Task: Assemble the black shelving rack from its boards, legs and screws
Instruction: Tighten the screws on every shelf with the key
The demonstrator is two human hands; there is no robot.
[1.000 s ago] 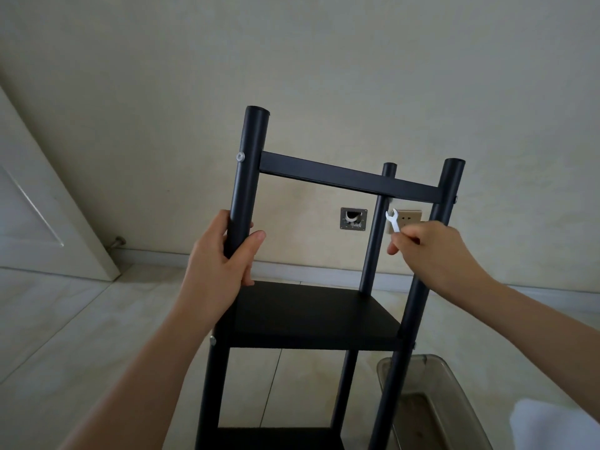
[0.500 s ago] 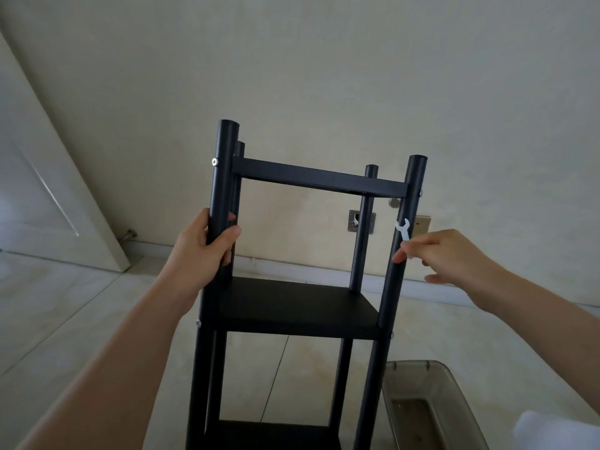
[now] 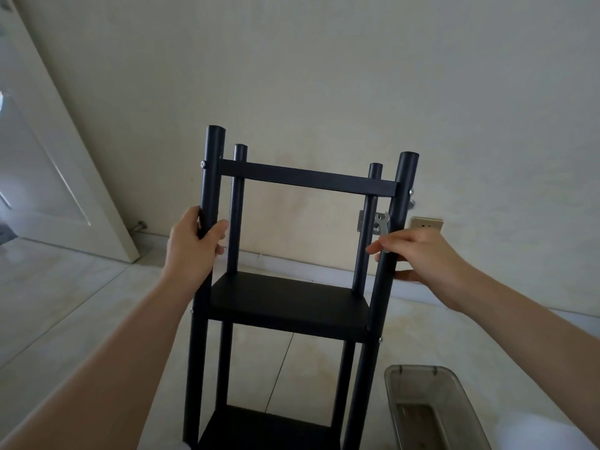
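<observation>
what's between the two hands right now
In the head view, between the left hand and the right hand stand the rack's two rear legs, with bare wall behind and the black shelf board below.

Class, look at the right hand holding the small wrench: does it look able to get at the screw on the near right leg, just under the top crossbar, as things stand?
Probably yes. The right hand pinches the wrench beside the near right leg, just below the screw. That screw sits on the leg's outer side, with nothing visible covering it.
</observation>
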